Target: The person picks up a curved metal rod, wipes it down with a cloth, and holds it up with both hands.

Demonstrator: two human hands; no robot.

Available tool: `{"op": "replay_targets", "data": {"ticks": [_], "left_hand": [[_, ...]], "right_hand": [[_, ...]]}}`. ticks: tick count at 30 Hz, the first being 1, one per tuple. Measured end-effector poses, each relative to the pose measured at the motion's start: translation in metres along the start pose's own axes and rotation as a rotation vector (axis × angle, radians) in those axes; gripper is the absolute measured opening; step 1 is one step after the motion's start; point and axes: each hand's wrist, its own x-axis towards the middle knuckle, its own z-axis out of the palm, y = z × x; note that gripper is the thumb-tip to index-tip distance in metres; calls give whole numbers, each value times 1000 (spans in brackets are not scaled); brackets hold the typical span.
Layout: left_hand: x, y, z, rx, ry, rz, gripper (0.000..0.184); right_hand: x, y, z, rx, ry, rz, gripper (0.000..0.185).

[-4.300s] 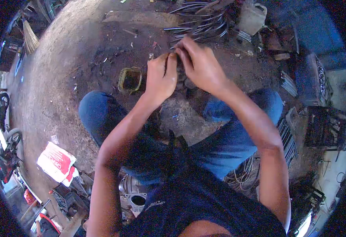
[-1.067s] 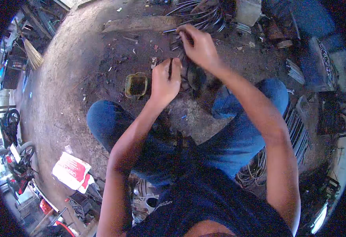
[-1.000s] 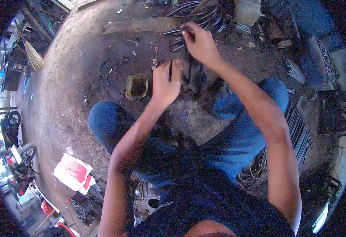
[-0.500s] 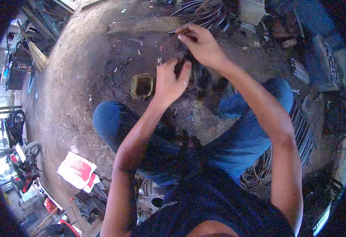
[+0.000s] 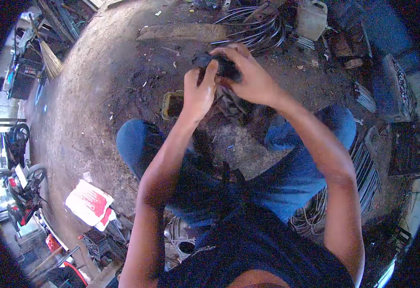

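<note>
A black, soft-edged lump (image 5: 228, 71) is between my two hands, above the floor; its kind does not show clearly. My right hand (image 5: 250, 77) is closed round it from the right, fingers over the top and thumb below. My left hand (image 5: 201, 89) is curled at its left side, the thumb pressed against the lump. Whether the left fingers hold anything else is hidden. Just left of my left wrist, a small yellowish square container (image 5: 166, 106) with dark contents stands on the ground. Dark, blurred items (image 5: 231, 105) lie below my hands, between my knees.
Ahead lie a curved wooden board (image 5: 186, 32) and a coil of cables (image 5: 262, 29), with a pale jerrycan (image 5: 311, 20) beyond. Metal rods (image 5: 366, 163) lie by my right knee. A red-and-white sack (image 5: 89, 204) is at left, a broom (image 5: 51, 62) farther off.
My right hand has come down from beside the board, where it held a thin rod-like thing, and now grips the black lump. My left hand has moved slightly up and left, its thumb meeting the lump.
</note>
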Motion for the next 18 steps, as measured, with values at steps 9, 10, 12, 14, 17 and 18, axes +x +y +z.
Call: {"op": "replay_targets", "data": {"ticks": [9, 10, 12, 14, 17, 18], "left_hand": [[6, -4, -12, 203, -94, 106, 26], [6, -3, -14, 209, -95, 106, 26], [4, 2, -14, 455, -120, 188, 25], [5, 3, -15, 457, -133, 81, 26], [1, 9, -13, 342, -159, -93, 28], [0, 11, -14, 215, -170, -164, 28]], "right_hand": [[2, 24, 9, 184, -170, 75, 50], [2, 26, 9, 182, -236, 66, 49], [3, 22, 1, 82, -283, 92, 49], [0, 26, -4, -24, -325, 123, 49], [-3, 51, 1, -74, -243, 19, 43], [-1, 59, 2, -52, -283, 34, 40]]}}
